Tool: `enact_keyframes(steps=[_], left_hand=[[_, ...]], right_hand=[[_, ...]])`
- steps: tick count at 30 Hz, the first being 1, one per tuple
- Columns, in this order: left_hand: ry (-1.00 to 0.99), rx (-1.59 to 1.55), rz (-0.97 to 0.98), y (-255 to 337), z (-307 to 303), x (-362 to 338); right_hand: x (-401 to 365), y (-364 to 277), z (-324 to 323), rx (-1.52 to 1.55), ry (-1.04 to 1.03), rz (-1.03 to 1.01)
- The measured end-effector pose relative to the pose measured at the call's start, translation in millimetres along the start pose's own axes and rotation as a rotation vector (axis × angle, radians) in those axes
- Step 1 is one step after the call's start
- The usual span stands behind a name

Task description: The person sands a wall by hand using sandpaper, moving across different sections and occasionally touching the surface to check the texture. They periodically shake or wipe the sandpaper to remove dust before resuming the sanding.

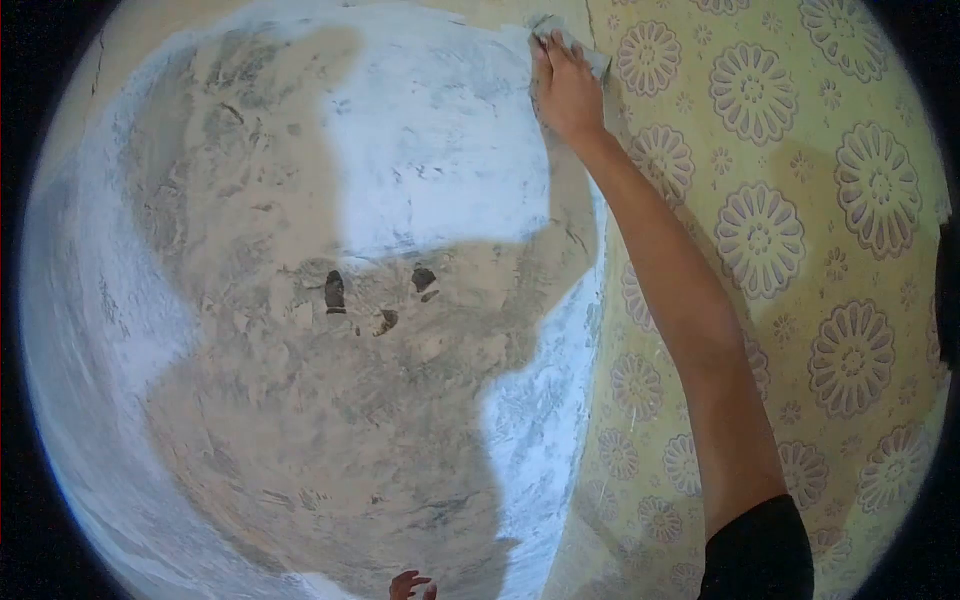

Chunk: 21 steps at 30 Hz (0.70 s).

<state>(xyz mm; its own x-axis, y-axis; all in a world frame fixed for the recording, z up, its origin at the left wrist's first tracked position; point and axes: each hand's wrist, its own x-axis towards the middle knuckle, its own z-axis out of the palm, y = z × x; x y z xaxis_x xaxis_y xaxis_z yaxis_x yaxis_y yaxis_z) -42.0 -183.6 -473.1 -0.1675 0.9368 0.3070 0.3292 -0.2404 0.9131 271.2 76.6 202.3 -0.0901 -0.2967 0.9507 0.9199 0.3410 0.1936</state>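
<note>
Hard light from behind casts a sharp-edged shadow [330, 400] across the bright, washed-out wall [440, 150]; the fisheye view bends the edges, corners black.

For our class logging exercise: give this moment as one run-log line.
right hand presses small grey pad on bare plaster wall | left hand low | yellow flowered wallpaper alongside

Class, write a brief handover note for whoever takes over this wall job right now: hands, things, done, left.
Right hand: raised, pressing a small grey tool at the top edge of the floral wallpaper; what kind of tool is unclear.
Left hand: low, only fingertips show.
Done: bare plaster exposed across the left.
Left: wallpaper covers the right.
</note>
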Motion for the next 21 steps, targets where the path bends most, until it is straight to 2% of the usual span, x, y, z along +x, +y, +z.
enact_keyframes(steps=[1,3,4,5,7,8,9,11,12,15,18,21], left_hand=[[0.007,-0.01,-0.051,-11,-2,-1],[0.022,-0.078,-0.031,-19,3,4],[0.017,0.069,0.222,-17,2,4],[0.013,0.215,0.478,-13,2,4],[-0.03,0.183,0.449,-2,0,1],[-0.037,0.12,0.272,3,-5,0],[-0.037,0.056,0.098,6,-11,-2],[0.034,-0.028,-0.008,-6,-33,-8],[0.088,-0.006,-0.084,3,-40,-10],[0.064,0.041,-0.016,3,-53,5],[0.065,0.04,0.014,9,-47,7],[0.069,0.028,0.024,5,-45,-8]], right_hand=[[9,-2,9,0.004,0.008,0.0],[25,-25,11,0.081,0.008,-0.049],[17,-36,2,0.111,-0.099,-0.035],[3,-35,-2,0.103,-0.11,-0.039],[-21,-34,-2,0.027,-0.013,-0.218],[-28,-23,-10,-0.07,-0.029,-0.268],[-27,-15,-14,-0.038,-0.078,-0.119],[-10,-5,-18,-0.043,-0.072,0.027],[5,-8,-12,-0.037,-0.062,0.024],[23,-23,6,0.046,-0.08,0.012],[-8,-36,5,0.009,0.013,-0.19],[-40,-21,-23,-0.057,-0.102,-0.226]])
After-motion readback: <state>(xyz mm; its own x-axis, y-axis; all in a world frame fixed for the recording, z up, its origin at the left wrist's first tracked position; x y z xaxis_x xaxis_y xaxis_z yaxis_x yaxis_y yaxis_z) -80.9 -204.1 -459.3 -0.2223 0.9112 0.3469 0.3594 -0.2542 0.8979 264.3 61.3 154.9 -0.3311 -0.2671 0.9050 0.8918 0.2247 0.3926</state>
